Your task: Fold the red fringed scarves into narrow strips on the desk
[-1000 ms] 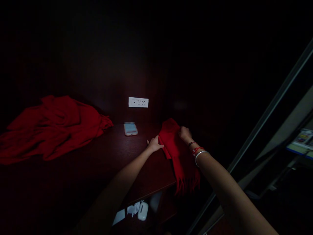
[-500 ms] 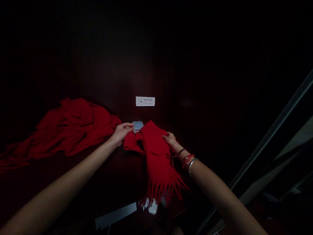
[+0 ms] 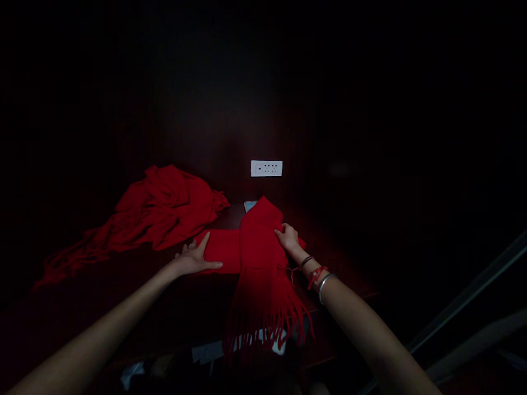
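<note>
A folded red scarf (image 3: 259, 258) lies on a dark wooden surface (image 3: 197, 296), its fringed end hanging over the front edge. My left hand (image 3: 193, 258) rests flat, fingers spread, on the scarf's left folded part. My right hand (image 3: 288, 238) presses on the scarf's right side; whether its fingers pinch the cloth is unclear. Bracelets ring my right wrist. A phone (image 3: 249, 206) peeks out behind the scarf's top, mostly hidden.
A second red fringed scarf (image 3: 152, 216) lies crumpled at the left. A white socket plate (image 3: 266, 168) is set in the dark back wall. Pale objects (image 3: 247, 345) show below the front edge. A light frame rail (image 3: 473, 291) slants at the right.
The scarf has been moved left and toward the front, and laid flatter. My left hand left the phone area and now lies flat on the scarf. The view has shifted left.
</note>
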### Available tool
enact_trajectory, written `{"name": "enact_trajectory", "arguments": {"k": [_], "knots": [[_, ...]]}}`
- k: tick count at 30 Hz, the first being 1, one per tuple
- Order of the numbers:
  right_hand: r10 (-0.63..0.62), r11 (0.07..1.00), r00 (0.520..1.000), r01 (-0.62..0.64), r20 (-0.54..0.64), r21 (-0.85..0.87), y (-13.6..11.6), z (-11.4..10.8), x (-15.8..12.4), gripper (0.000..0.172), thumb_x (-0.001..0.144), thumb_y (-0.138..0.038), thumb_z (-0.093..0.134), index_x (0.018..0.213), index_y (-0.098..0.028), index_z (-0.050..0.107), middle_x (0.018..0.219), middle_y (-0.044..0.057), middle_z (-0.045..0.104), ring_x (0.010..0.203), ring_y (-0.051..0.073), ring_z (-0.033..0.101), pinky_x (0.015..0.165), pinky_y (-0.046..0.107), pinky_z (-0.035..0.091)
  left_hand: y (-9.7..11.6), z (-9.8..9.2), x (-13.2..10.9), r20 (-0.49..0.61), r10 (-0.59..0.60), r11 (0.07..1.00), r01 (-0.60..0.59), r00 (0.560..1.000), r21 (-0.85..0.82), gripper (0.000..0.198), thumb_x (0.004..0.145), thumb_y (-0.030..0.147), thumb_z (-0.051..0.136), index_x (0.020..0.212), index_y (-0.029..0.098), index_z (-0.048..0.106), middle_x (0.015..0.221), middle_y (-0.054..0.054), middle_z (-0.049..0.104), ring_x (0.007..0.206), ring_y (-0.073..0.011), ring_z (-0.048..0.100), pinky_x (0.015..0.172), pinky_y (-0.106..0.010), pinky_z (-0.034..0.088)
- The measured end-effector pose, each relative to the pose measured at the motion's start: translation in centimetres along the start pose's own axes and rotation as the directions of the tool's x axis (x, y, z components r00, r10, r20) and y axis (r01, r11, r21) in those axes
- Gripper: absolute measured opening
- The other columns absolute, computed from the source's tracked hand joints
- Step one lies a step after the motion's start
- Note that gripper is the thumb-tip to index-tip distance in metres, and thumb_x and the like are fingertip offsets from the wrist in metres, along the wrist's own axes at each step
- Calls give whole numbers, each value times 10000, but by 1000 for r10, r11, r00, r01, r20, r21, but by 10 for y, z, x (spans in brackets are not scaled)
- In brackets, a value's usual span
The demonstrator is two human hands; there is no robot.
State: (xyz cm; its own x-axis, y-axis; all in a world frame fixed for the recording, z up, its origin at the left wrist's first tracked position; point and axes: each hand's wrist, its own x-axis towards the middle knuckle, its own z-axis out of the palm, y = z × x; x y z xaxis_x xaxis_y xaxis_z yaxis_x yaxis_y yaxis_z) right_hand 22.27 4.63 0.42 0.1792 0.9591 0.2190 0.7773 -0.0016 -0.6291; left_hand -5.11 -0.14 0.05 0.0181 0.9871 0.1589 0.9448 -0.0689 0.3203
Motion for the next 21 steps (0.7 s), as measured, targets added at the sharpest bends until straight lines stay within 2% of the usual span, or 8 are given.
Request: {"name": "enact_trajectory", "arguments": {"k": [4, 6, 8, 10, 13, 15, 18, 21], "knots": [[-9, 999, 999, 10, -32, 34, 3, -8, 6, 172, 706, -268, 476, 839, -181, 541, 824, 27, 589, 734, 122, 524, 644, 192, 358, 10, -12, 1, -87, 80, 957, -101, 993, -271, 725, 569, 377, 575, 1205, 144, 316, 1113, -130, 480, 997, -269, 462, 820, -357, 369], [-25, 996, 999, 29, -47, 80, 5, -16, 12, 179, 700, -276, 478, 830, -177, 550, 810, 17, 590, 714, 113, 523, 629, 185, 361, 17, -29, 8, -168, 78, 836, -157, 983, -526, 654, 641, 383, 515, 1209, 153, 285, 1126, -104, 475, 1000, -227, 465, 826, -331, 374], [-24, 990, 998, 32, -65, 134, 11, -26, 21, 198, 687, -285, 488, 834, -170, 558, 806, 15, 591, 701, 107, 523, 618, 180, 365, 25, -43, 17, -233, 91, 641, -236, 968, -730, 592, 752, 419, 358, 1251, 173, 157, 1142, -94, 464, 991, -188, 477, 809, -319, 389], [6, 983, 997, 9, -78, 183, 21, -37, 29, 218, 673, -290, 500, 837, -161, 565, 796, 19, 594, 692, 108, 526, 612, 183, 372, 33, -44, 25, -305, 127, 567, -321, 944, -758, 532, 803, 410, 239, 1265, 193, 87, 1190, -83, 420, 1023, -166, 451, 825, -312, 378], [53, 972, 997, -39, -56, 232, 42, -48, 40, 217, 666, -276, 505, 827, -149, 574, 763, 24, 601, 684, 116, 533, 602, 194, 385, 44, -19, 32, -309, 150, 814, -295, 939, -501, 596, 751, 419, 354, 1253, 150, 179, 1283, -112, 278, 1146, -207, 291, 909, -349, 279], [64, 969, 997, -54, -31, 241, 56, -52, 45, 197, 659, -257, 514, 805, -143, 581, 744, 27, 605, 676, 119, 539, 593, 197, 390, 49, 5, 31, -142, 118, 944, -156, 983, -291, 675, 698, 459, 413, 1244, 111, 222, 1287, -159, 248, 1171, -272, 217, 911, -435, 232], [74, 969, 997, -69, -12, 238, 71, -53, 51, 163, 643, -239, 533, 764, -145, 588, 727, 25, 609, 657, 116, 542, 587, 196, 391, 54, 30, 26, 123, 118, 986, -102, 985, -135, 766, 625, 529, 467, 1239, 125, 250, 1261, -181, 289, 1165, -337, 184, 875, -535, 187], [97, 966, 995, -98, 19, 241, 79, -53, 56, 137, 632, -230, 547, 730, -144, 589, 707, 22, 608, 644, 113, 543, 589, 196, 390, 63, 40, 22, 100, 177, 964, -152, 979, -219, 804, 573, 461, 552, 1242, 150, 233, 1183, -155, 413, 1115, -309, 315, 880, -494, 223]]}}
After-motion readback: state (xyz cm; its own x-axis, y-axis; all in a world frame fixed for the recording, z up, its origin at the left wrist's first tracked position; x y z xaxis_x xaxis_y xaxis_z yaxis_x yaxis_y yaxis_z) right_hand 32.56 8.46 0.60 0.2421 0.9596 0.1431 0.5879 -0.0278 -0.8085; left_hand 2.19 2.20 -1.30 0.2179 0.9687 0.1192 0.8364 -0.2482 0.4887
